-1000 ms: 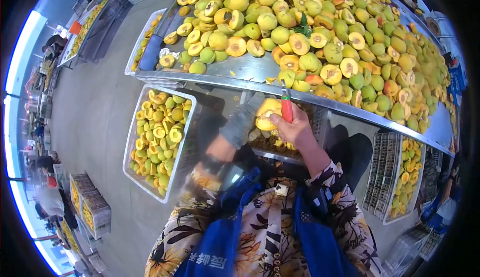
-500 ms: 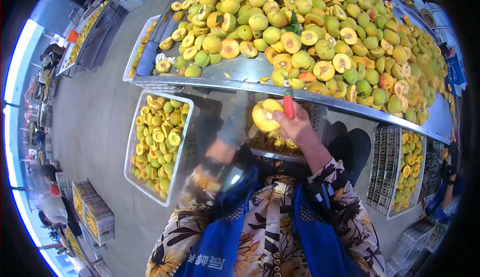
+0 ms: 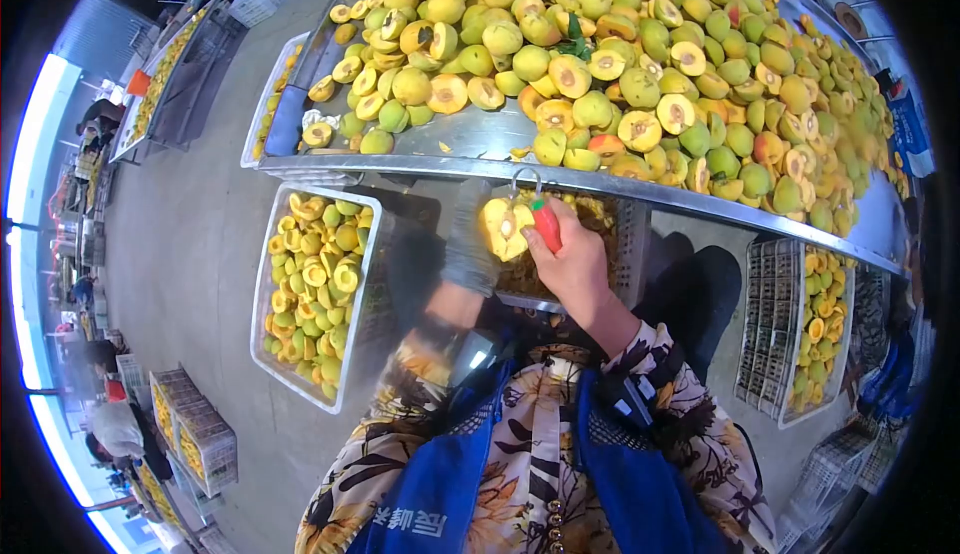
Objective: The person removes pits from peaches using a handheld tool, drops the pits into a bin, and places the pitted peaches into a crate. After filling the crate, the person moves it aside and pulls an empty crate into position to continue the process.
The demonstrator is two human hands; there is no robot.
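Left hand: my left hand (image 3: 470,246) wears a grey glove; its grip is pinching the cut fruit (image 3: 501,227) from the left side.
Cut fruit: it is yellow, and the open face with a darker middle is turned to me. It is held in the air, just below the front edge of the surface (image 3: 450,140) and above the crate (image 3: 612,236).
Right hand: my right hand (image 3: 577,260) is bare; its grip is pressed together around the red handle of the pitting tool (image 3: 545,224).
Pitting tool: the handle points up, and the thin metal loop at the top stands just above the cut fruit, close to the edge of the surface. I cannot tell if the loop touches the fruit.
Surface: shiny steel, carrying a big fruit pile (image 3: 640,64) of green and yellow fruits, some whole and some halved.
Left tray: the left tray (image 3: 262,289) stands lower, to the left of my hands, and it is full of halved fruits.
Right tray: the right tray (image 3: 762,354) is under the surface on my right and holds some fruits at its far side.
Apron: a blue apron (image 3: 430,499) over a flowered sleeve shirt.
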